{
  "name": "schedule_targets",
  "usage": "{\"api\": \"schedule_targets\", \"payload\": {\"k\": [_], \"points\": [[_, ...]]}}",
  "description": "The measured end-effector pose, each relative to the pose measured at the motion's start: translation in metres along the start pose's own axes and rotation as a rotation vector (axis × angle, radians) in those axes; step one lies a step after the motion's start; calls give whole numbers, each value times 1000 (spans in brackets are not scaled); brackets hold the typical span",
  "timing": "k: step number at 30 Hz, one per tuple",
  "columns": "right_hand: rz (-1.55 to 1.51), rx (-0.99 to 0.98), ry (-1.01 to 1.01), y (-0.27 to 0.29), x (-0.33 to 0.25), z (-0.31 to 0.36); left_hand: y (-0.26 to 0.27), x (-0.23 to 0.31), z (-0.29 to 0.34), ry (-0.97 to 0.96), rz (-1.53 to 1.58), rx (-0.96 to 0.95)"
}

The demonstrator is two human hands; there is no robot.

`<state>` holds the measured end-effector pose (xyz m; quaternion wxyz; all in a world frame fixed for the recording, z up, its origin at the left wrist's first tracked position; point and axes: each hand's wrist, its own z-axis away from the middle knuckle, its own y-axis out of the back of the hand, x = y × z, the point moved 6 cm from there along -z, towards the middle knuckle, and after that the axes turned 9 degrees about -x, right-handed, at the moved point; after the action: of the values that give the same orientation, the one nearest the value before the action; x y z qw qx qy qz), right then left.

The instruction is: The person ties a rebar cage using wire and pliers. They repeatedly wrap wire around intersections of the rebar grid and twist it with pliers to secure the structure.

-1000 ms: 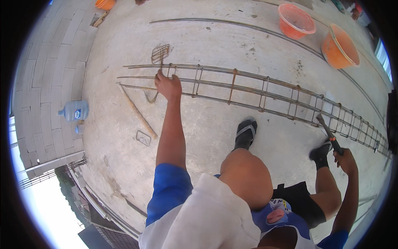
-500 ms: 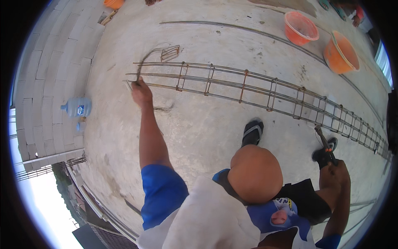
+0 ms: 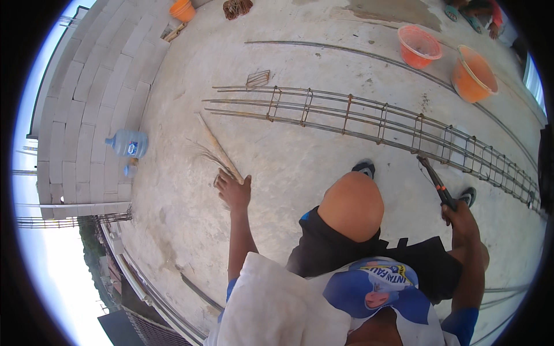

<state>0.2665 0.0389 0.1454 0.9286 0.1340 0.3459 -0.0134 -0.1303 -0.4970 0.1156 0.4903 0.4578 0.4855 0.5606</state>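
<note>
My left hand [image 3: 234, 191] is low over the concrete floor with thumb and fingers spread. It is at the near end of a wooden stick [image 3: 216, 144], and its fingertips are beside a loose fan of thin tie wires [image 3: 209, 153]. Whether they touch the wires is unclear. My right hand [image 3: 460, 218] is closed round the dark, orange-banded handles of pincers [image 3: 440, 185]. The pincers' head is at the near bar of a long rebar cage [image 3: 346, 127], which runs across the floor with stirrups along it.
Beyond the cage are a long bar [image 3: 346, 49], a red bucket [image 3: 419, 47] and an orange bucket [image 3: 474, 75]. Loose stirrups [image 3: 258, 79] lie by its left end. A water jug [image 3: 128, 143] stands against the block wall [image 3: 86, 115]. Another person's hand [image 3: 494, 30] shows at far right.
My left hand has drawn back from the cage's left end; the dark wire strand that was in it has left its grip. The pincers stay at the cage. The whole view has shifted.
</note>
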Motion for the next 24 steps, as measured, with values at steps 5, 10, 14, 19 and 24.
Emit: {"api": "schedule_targets", "payload": {"k": [5, 10, 14, 19, 24], "points": [[156, 223, 205, -10, -77, 38, 95, 226, 110, -709, 1176, -629], [480, 368, 651, -60, -156, 65, 119, 327, 213, -831, 1563, -922], [505, 685, 734, -44, -140, 98, 121, 359, 222, -590, 2153, -1053], [374, 650, 794, -42, -110, 132, 139, 367, 217, -467, 2176, -1010], [359, 733, 726, -2, -104, 166, 147, 370, 219, -946, 1677, -1450]]}}
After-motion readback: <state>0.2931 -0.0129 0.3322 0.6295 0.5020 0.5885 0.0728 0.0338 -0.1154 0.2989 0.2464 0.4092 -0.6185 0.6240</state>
